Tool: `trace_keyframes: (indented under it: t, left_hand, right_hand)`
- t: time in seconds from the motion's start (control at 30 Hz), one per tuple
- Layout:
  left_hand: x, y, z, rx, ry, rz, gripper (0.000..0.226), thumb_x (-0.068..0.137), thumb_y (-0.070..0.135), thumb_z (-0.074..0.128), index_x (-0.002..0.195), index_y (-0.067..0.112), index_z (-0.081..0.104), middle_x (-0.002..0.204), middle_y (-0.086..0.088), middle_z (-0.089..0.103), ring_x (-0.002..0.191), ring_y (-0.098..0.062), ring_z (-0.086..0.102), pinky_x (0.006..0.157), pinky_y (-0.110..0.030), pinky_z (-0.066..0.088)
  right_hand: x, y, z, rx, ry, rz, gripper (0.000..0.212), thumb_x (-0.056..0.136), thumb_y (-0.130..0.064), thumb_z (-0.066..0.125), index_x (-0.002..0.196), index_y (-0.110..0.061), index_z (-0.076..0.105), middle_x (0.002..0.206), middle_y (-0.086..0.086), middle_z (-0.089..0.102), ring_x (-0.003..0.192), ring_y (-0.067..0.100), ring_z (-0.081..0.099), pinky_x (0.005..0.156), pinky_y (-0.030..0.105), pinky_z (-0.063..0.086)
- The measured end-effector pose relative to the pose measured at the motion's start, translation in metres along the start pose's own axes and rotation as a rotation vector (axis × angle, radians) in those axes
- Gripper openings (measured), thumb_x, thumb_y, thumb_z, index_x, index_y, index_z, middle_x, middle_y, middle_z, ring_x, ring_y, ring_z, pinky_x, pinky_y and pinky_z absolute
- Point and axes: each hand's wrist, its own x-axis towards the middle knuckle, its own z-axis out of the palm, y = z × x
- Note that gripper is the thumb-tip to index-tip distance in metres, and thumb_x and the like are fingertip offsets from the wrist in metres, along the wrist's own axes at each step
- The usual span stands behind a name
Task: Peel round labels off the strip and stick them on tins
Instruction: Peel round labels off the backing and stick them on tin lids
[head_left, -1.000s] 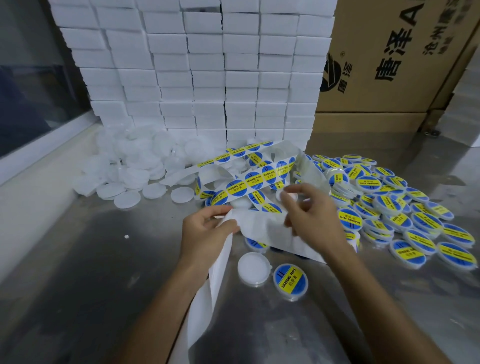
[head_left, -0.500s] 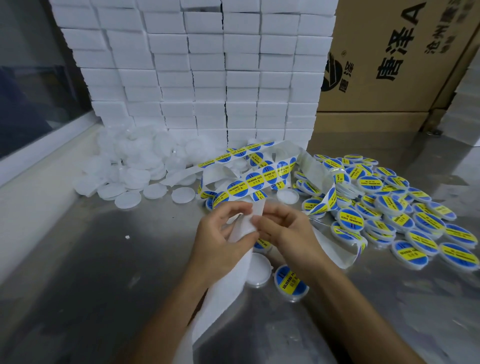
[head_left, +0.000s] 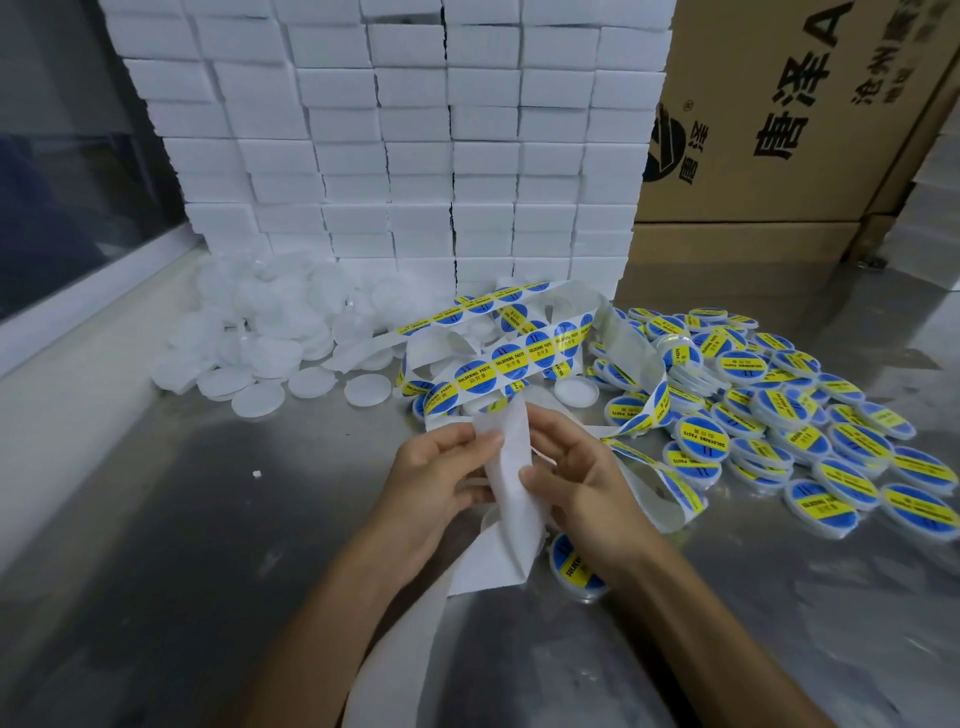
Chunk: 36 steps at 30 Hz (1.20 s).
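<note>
A long white backing strip (head_left: 511, 467) runs between my hands and hangs down toward me. My left hand (head_left: 436, 478) pinches its left edge, and my right hand (head_left: 582, 473) grips its right edge with thumb in front. Farther back the strip (head_left: 498, 364) coils on the table, carrying round blue and yellow "soldering paste" labels. One labelled tin (head_left: 571, 564) lies under my right wrist, partly hidden. A plain white tin beneath the strip is hidden by it.
A heap of labelled tins (head_left: 779, 415) covers the steel table (head_left: 182, 545) on the right. Unlabelled white tins (head_left: 270, 338) pile at the back left. Stacked white boxes (head_left: 415, 156) and a cardboard carton (head_left: 779, 130) stand behind.
My right hand has come in from the right to meet the left on the strip. The strip's loop has folded together, and both hands sit lower and closer to me.
</note>
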Motion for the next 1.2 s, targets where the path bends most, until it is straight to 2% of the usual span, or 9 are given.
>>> trace_keyframes:
  t: [0.1,0.2,0.27,0.33,0.43,0.7,0.83,0.97,1.2]
  left_hand:
    - [0.000,0.000,-0.003,0.037,0.006,0.072,0.030,0.082,-0.002,0.066,0.110,0.007,0.069,0.105,-0.015,0.073,0.094,-0.029,0.070,0.075,-0.036,0.059]
    - [0.001,-0.001,-0.004,0.051,0.000,0.130,0.047,0.070,-0.007,0.069,0.107,0.021,0.072,0.105,-0.009,0.074,0.093,-0.023,0.071,0.077,-0.036,0.059]
    - [0.001,-0.001,-0.004,0.143,0.004,0.171,0.050,0.064,-0.002,0.065,0.099,0.033,0.075,0.099,-0.003,0.076,0.090,-0.017,0.072,0.071,-0.029,0.057]
    - [0.001,-0.004,-0.003,0.234,-0.023,0.199,0.049,0.066,0.000,0.065,0.097,0.037,0.075,0.097,0.001,0.076,0.090,-0.014,0.072,0.069,-0.024,0.055]
    - [0.001,-0.007,-0.002,0.245,-0.049,0.212,0.044,0.072,-0.004,0.064,0.094,0.033,0.076,0.095,0.000,0.077,0.088,-0.013,0.073,0.067,-0.022,0.055]
    - [0.006,-0.011,-0.007,0.371,0.129,0.292,0.013,0.080,0.009,0.076,0.078,0.022,0.076,0.078,-0.004,0.076,0.072,-0.014,0.072,0.064,-0.025,0.055]
    - [0.008,-0.015,-0.008,0.562,0.130,0.434,0.013,0.084,0.018,0.074,0.073,0.011,0.070,0.066,-0.012,0.066,0.063,-0.016,0.059,0.061,-0.039,0.051]
    - [0.003,-0.011,-0.006,0.845,0.070,0.663,0.039,0.090,0.024,0.059,0.057,0.020,0.040,0.051,0.010,0.032,0.050,-0.005,0.029,0.048,-0.018,0.027]
    - [0.003,-0.009,-0.006,1.052,0.005,0.765,0.035,0.093,0.018,0.049,0.062,0.025,0.032,0.052,0.014,0.030,0.051,-0.008,0.035,0.049,-0.015,0.026]
  right_hand:
    - [-0.002,-0.001,0.000,-0.044,-0.006,0.023,0.070,0.081,0.032,0.041,0.126,-0.020,0.057,0.122,-0.003,0.070,0.096,0.027,0.064,0.084,0.034,0.052]
    - [-0.003,0.001,0.000,-0.192,0.059,0.006,0.075,0.082,0.027,0.048,0.135,-0.025,0.052,0.134,0.003,0.062,0.083,0.047,0.059,0.078,0.038,0.048]
    - [-0.004,0.002,0.003,-0.246,0.100,-0.058,0.070,0.086,0.016,0.057,0.137,-0.031,0.048,0.130,0.001,0.063,0.067,0.034,0.059,0.073,0.033,0.049]
    - [-0.006,0.002,0.006,-0.290,0.124,-0.162,0.057,0.088,0.008,0.064,0.130,-0.029,0.053,0.120,-0.004,0.067,0.073,0.017,0.065,0.073,0.031,0.054]
    - [-0.007,0.005,0.004,-0.573,0.171,-0.317,0.034,0.086,-0.002,0.071,0.111,-0.025,0.065,0.106,-0.010,0.068,0.090,0.018,0.068,0.076,0.028,0.054]
    - [-0.006,0.008,0.001,-0.805,0.306,-0.435,0.015,0.084,-0.013,0.077,0.095,-0.023,0.077,0.109,-0.004,0.057,0.074,0.007,0.065,0.066,0.015,0.049]
    - [-0.007,0.007,0.000,-0.997,0.296,-0.566,0.011,0.087,-0.018,0.074,0.096,-0.016,0.078,0.091,-0.001,0.061,0.063,0.007,0.056,0.060,0.023,0.048]
    - [-0.008,0.005,0.000,-1.126,0.299,-0.638,0.012,0.090,-0.019,0.071,0.098,-0.013,0.077,0.088,0.001,0.066,0.062,0.014,0.060,0.053,0.034,0.052]
    - [-0.013,0.000,0.006,-1.174,0.295,-0.590,0.010,0.089,-0.020,0.067,0.089,-0.014,0.075,0.086,-0.001,0.067,0.052,0.017,0.056,0.049,0.035,0.050]
